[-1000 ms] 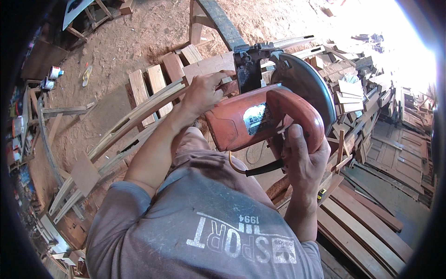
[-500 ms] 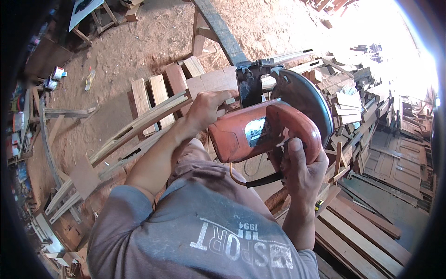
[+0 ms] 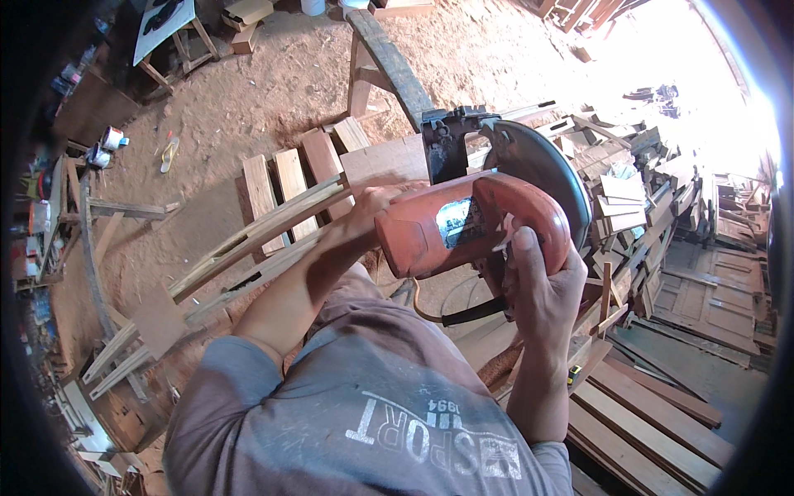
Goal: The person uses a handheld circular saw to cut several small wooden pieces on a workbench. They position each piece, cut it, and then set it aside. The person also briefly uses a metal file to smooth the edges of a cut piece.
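Note:
My right hand (image 3: 542, 281) is wrapped round the rear handle of a red circular saw (image 3: 413, 236), thumb on top. The saw's round blade guard (image 3: 542, 169) is on its right side and its dark base plate (image 3: 442, 153) points away from me. A short flat wooden board (image 3: 385, 161) lies across long wooden strips (image 3: 256, 223), its right end against the base plate. My left hand (image 3: 376, 202) is closed at the board's near edge, its fingertips partly hidden behind the saw body. The blade's cutting edge is hidden. A black cord (image 3: 473, 314) hangs below the handle.
A second flat wood piece (image 3: 160, 321) lies across the strips at left. A wooden trestle (image 3: 389, 62) stands ahead. Offcuts (image 3: 624, 202) are heaped at right, near long planks (image 3: 645, 426) and a yellow tape measure (image 3: 574, 374). A sandal (image 3: 169, 155) lies on the dirt floor.
My left hand has shifted slightly toward the saw, and the saw body now covers more of its fingers. The saw is slightly turned; my right hand keeps its grip. The view has shifted a little.

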Available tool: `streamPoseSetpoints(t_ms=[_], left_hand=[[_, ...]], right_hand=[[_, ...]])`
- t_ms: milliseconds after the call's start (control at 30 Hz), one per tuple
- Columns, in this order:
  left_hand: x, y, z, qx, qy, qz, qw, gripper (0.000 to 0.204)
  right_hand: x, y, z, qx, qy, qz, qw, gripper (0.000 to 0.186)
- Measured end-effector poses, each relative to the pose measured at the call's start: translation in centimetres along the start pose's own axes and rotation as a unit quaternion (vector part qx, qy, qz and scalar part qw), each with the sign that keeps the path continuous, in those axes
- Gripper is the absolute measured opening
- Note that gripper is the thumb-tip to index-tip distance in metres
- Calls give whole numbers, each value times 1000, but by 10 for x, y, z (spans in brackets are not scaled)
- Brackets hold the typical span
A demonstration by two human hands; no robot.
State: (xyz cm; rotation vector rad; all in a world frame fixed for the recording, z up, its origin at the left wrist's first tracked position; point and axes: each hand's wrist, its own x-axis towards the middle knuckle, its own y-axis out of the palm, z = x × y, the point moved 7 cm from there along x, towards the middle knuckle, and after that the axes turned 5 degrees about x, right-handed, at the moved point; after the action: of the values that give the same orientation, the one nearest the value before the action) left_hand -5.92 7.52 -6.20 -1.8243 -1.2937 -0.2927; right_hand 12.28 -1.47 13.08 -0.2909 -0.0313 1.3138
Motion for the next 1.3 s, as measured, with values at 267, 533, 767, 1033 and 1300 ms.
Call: streamPoseSetpoints(t_ms=[267, 533, 767, 1033, 1300], left_hand=[[15, -19, 7, 19, -233, -59, 971, 26], [6, -28, 82, -260, -380, -84, 884, 34], [-8, -27, 63, -459, -426, -155, 764, 38], [-54, 14, 5, -462, -514, -480, 540, 46], [-25, 73, -45, -282, -457, 230, 812, 40]], right_hand=[[-20, -18, -29, 2, 24, -21, 999, 36], [-55, -68, -75, 79, 16, -74, 994, 42], [-66, -106, -121, 106, 8, -124, 987, 46], [-79, -136, -157, 73, 85, -154, 982, 41], [-82, -145, -172, 69, 86, -165, 980, 40]])
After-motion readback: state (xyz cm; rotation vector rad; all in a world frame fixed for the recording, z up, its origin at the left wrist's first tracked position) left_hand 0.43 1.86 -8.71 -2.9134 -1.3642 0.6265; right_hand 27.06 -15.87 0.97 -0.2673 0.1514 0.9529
